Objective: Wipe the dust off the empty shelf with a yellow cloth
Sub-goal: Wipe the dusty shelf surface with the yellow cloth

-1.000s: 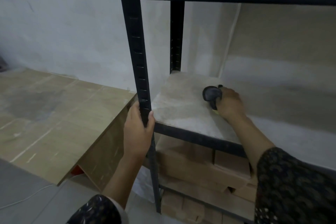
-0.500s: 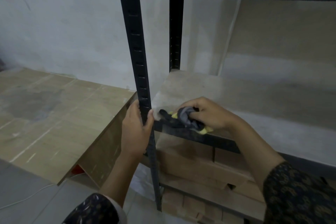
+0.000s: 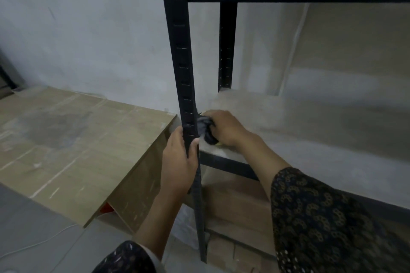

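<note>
Shelf [image 3: 310, 131] board is pale and dusty, inside a black metal frame. At its left, the left hand [image 3: 179, 162] is closed around the front post [image 3: 182, 68]. Just right of the post, the right hand [image 3: 226, 127] grips a bunched cloth [image 3: 205, 129] on the shelf's front left corner; it looks mostly dark grey, with perhaps a yellow edge below.
</note>
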`<state>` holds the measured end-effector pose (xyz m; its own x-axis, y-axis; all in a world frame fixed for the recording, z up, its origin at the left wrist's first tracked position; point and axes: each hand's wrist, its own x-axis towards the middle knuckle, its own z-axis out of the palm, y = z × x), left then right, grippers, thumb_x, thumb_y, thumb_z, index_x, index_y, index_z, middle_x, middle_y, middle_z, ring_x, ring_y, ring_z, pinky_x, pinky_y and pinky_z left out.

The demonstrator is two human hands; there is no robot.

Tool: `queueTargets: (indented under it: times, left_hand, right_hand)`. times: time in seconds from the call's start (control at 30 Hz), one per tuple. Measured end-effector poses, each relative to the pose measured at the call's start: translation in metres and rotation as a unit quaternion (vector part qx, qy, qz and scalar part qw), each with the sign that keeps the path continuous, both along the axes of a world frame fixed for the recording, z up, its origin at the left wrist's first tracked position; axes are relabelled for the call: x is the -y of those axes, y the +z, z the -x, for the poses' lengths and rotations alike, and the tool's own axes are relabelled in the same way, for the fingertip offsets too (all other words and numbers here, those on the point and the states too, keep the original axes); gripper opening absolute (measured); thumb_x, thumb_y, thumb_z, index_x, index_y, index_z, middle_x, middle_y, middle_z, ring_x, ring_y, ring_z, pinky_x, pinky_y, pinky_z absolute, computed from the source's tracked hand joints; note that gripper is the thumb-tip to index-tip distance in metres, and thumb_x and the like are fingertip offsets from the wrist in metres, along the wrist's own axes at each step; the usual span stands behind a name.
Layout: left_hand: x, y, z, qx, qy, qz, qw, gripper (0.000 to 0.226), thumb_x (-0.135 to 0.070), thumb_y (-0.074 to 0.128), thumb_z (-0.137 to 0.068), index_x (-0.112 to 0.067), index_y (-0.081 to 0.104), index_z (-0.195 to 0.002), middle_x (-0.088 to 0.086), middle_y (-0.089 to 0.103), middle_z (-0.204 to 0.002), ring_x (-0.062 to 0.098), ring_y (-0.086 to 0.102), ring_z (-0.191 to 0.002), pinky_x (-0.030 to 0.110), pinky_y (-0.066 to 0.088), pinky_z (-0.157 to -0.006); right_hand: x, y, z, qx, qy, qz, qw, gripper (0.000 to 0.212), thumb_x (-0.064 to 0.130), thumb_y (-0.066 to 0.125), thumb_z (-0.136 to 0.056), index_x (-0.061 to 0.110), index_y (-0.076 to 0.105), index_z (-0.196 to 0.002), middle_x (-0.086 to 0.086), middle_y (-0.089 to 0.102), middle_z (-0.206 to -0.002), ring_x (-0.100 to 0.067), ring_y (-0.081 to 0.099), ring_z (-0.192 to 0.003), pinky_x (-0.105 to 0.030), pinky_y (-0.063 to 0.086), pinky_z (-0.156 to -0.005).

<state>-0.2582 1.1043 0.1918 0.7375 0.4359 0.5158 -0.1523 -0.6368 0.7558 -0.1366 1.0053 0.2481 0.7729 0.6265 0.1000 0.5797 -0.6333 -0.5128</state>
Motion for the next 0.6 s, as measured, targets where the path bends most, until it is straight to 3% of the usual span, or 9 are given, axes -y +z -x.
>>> queueTargets:
  times: [0.13,0.3,0.33,0.43,0.53,0.6]
  left_hand:
    - [0.001,-0.001,0.000,0.007,-0.008,0.006,1.000,0.027,-0.033,0.051,-0.096,-0.025,0.049,-0.121,-0.001,0.061,-0.113,0.014,0.061,-0.102,0.041,0.055,-0.084]
    - [0.001,-0.003,-0.001,0.010,-0.011,0.022,1.000,0.026,-0.032,0.051,-0.096,-0.027,0.048,-0.122,0.000,0.061,-0.116,0.016,0.062,-0.103,0.044,0.055,-0.083]
    - [0.001,-0.003,-0.001,0.006,-0.013,0.027,1.000,0.025,-0.032,0.051,-0.096,-0.028,0.047,-0.121,0.000,0.061,-0.116,0.017,0.062,-0.104,0.045,0.055,-0.083]
    - [0.000,-0.002,-0.002,-0.007,-0.013,0.040,0.999,0.025,-0.032,0.052,-0.095,-0.029,0.048,-0.120,-0.001,0.061,-0.117,0.016,0.062,-0.104,0.045,0.055,-0.085]
    - [0.002,0.001,-0.002,-0.014,-0.011,0.042,0.999,0.026,-0.031,0.052,-0.095,-0.029,0.048,-0.120,-0.003,0.060,-0.118,0.013,0.060,-0.105,0.044,0.054,-0.088]
    - [0.003,0.002,-0.001,-0.011,-0.007,0.040,0.999,0.025,-0.031,0.052,-0.095,-0.030,0.048,-0.120,-0.003,0.060,-0.117,0.014,0.061,-0.105,0.044,0.055,-0.087]
  right_hand:
    - [0.016,-0.001,0.016,-0.027,0.051,-0.036,0.998,0.040,-0.006,0.045,-0.081,0.011,0.065,-0.112,-0.014,0.066,-0.112,-0.028,0.061,-0.101,-0.041,0.049,-0.090]
    - [0.039,0.002,0.029,-0.056,0.091,-0.020,0.994,0.025,-0.007,0.048,-0.079,0.004,0.066,-0.093,-0.014,0.068,-0.093,-0.028,0.063,-0.087,-0.047,0.052,-0.081]
    - [0.047,0.004,0.030,-0.065,0.102,-0.004,0.993,0.025,-0.007,0.048,-0.080,0.004,0.067,-0.093,-0.013,0.068,-0.092,-0.025,0.063,-0.086,-0.045,0.053,-0.081]
    - [0.075,0.022,0.028,-0.137,0.110,0.000,0.985,0.037,-0.010,0.045,-0.085,0.010,0.071,-0.103,0.000,0.069,-0.089,-0.010,0.064,-0.084,-0.022,0.052,-0.077]
    - [0.080,0.028,0.013,-0.049,0.016,-0.085,0.995,0.040,-0.009,0.047,-0.085,0.014,0.070,-0.107,-0.002,0.070,-0.103,-0.017,0.064,-0.099,-0.023,0.047,-0.088]
    - [0.062,0.019,0.014,-0.016,-0.014,-0.079,0.997,0.037,-0.005,0.048,-0.086,0.015,0.067,-0.112,-0.007,0.068,-0.111,-0.022,0.062,-0.103,-0.028,0.048,-0.092]
